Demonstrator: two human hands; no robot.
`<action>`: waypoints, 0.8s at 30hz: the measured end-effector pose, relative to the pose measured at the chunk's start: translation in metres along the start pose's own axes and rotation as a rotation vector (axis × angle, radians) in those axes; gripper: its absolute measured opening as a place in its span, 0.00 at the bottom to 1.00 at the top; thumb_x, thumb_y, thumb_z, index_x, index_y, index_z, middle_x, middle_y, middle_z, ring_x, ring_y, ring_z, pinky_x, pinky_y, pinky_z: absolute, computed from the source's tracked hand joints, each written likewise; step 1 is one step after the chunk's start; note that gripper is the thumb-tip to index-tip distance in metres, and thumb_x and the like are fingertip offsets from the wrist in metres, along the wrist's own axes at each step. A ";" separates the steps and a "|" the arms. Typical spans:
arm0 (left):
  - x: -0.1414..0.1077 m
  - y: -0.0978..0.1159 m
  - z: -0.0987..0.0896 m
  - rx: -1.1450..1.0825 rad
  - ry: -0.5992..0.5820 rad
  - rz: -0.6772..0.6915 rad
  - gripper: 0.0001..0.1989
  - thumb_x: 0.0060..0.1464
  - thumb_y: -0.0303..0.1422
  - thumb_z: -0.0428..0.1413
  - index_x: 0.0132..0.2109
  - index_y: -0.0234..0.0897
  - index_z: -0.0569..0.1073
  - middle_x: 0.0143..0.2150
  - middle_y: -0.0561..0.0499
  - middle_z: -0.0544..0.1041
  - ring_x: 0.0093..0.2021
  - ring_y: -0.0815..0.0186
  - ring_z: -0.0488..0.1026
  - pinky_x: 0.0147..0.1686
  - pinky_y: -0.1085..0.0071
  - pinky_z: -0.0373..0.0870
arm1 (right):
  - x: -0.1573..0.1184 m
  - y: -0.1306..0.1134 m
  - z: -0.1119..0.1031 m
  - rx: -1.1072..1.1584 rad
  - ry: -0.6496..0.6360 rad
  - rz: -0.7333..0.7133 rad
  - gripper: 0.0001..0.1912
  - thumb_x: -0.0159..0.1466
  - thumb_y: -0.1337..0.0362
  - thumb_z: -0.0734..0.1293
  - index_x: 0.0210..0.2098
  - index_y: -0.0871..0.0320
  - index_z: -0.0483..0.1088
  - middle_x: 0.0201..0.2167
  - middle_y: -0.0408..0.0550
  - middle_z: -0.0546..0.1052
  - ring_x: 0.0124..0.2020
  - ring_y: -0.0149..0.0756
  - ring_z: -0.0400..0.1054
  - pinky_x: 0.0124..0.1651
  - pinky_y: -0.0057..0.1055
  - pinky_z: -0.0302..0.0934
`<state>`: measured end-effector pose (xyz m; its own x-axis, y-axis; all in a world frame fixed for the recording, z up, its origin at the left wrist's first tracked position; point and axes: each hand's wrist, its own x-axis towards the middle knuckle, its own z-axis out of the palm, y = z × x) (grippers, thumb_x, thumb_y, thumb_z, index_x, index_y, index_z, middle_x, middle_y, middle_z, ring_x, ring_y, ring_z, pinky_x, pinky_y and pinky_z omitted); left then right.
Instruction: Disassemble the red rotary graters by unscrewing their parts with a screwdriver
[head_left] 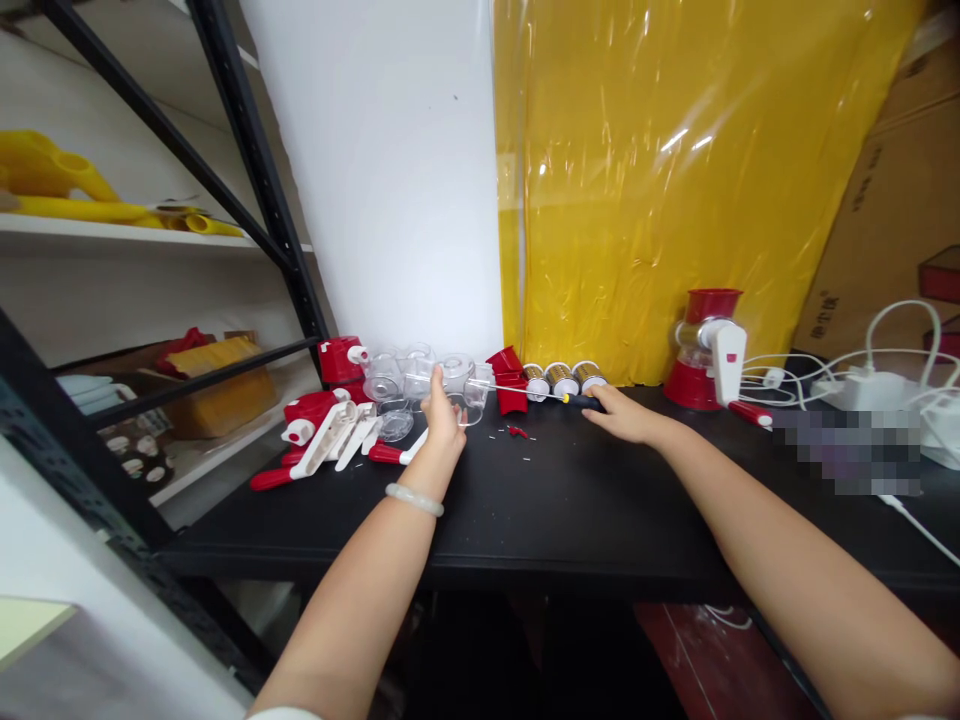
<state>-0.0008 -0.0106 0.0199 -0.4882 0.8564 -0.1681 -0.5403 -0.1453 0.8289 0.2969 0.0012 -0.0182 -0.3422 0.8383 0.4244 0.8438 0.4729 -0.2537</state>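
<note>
My right hand (619,413) grips the black-and-yellow handle of a screwdriver (581,402). Its long thin shaft points left, toward my left hand (444,418). That hand is closed around a clear plastic part (480,380), thumb upward; its fingers partly hide the part. The screwdriver's tip reaches this part, though whether it touches a screw is too small to tell. Behind and left of my left hand stand several clear plastic housings (384,372). Red plastic pieces (511,385) and several grater drums (561,380) sit between my hands, further back.
White crank handles with red grips (326,440) and red bases (341,362) lie at the table's left. Tiny screws and a small red piece (517,431) are scattered mid-table. An assembled rotary grater (705,350) stands right, near white cables and chargers (874,388). A black-framed shelf (285,230) borders the left.
</note>
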 end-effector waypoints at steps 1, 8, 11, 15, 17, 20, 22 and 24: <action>0.000 0.000 0.000 0.001 0.001 0.003 0.25 0.44 0.55 0.59 0.35 0.40 0.64 0.28 0.56 0.60 0.21 0.73 0.59 0.23 0.74 0.63 | 0.001 0.001 0.002 -0.001 0.000 0.005 0.11 0.62 0.61 0.63 0.42 0.59 0.68 0.40 0.55 0.74 0.42 0.42 0.69 0.46 0.35 0.62; 0.002 0.000 0.000 0.006 -0.006 0.013 0.26 0.42 0.56 0.60 0.36 0.40 0.66 0.28 0.56 0.61 0.23 0.72 0.62 0.23 0.73 0.63 | 0.001 0.005 0.002 0.054 0.023 -0.044 0.10 0.57 0.63 0.68 0.37 0.55 0.65 0.36 0.48 0.75 0.37 0.39 0.70 0.42 0.33 0.61; 0.001 -0.001 0.000 0.020 -0.007 0.007 0.26 0.42 0.56 0.60 0.36 0.40 0.66 0.28 0.56 0.61 0.22 0.73 0.61 0.23 0.73 0.63 | -0.001 0.004 0.000 0.026 0.039 -0.042 0.12 0.55 0.60 0.68 0.35 0.54 0.63 0.30 0.43 0.73 0.30 0.35 0.67 0.35 0.29 0.59; -0.003 0.000 0.001 0.005 -0.014 0.003 0.25 0.43 0.55 0.60 0.37 0.40 0.65 0.27 0.56 0.60 0.21 0.74 0.59 0.22 0.74 0.62 | -0.003 -0.002 -0.003 0.015 0.025 -0.033 0.11 0.56 0.60 0.67 0.37 0.54 0.64 0.30 0.44 0.74 0.30 0.35 0.67 0.33 0.29 0.58; -0.004 0.000 0.001 0.003 -0.006 0.005 0.24 0.44 0.55 0.60 0.35 0.40 0.65 0.26 0.56 0.59 0.21 0.73 0.59 0.22 0.74 0.62 | -0.003 -0.005 -0.004 0.002 0.018 -0.026 0.10 0.58 0.61 0.66 0.39 0.54 0.66 0.33 0.46 0.75 0.33 0.37 0.69 0.36 0.30 0.59; -0.004 0.000 0.001 0.010 -0.007 -0.002 0.24 0.45 0.55 0.59 0.35 0.40 0.66 0.26 0.56 0.59 0.21 0.73 0.60 0.23 0.73 0.62 | -0.003 -0.008 -0.002 -0.017 -0.018 -0.070 0.11 0.61 0.59 0.64 0.42 0.55 0.69 0.39 0.50 0.75 0.39 0.41 0.70 0.43 0.33 0.61; -0.003 0.000 0.001 0.013 -0.014 -0.005 0.25 0.44 0.55 0.59 0.37 0.39 0.67 0.27 0.56 0.60 0.21 0.73 0.60 0.22 0.73 0.62 | -0.002 -0.008 0.001 -0.031 -0.045 -0.074 0.13 0.62 0.59 0.63 0.45 0.56 0.69 0.41 0.54 0.74 0.43 0.43 0.69 0.47 0.36 0.61; -0.003 0.000 0.001 0.009 -0.008 0.000 0.25 0.43 0.55 0.60 0.38 0.40 0.67 0.28 0.56 0.61 0.22 0.73 0.61 0.22 0.74 0.62 | -0.001 -0.008 0.003 -0.056 -0.049 -0.027 0.15 0.62 0.60 0.63 0.47 0.57 0.69 0.41 0.55 0.72 0.44 0.45 0.67 0.49 0.39 0.61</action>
<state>0.0008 -0.0126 0.0210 -0.4827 0.8603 -0.1641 -0.5338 -0.1405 0.8338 0.2891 -0.0023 -0.0196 -0.3842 0.8381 0.3873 0.8552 0.4811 -0.1927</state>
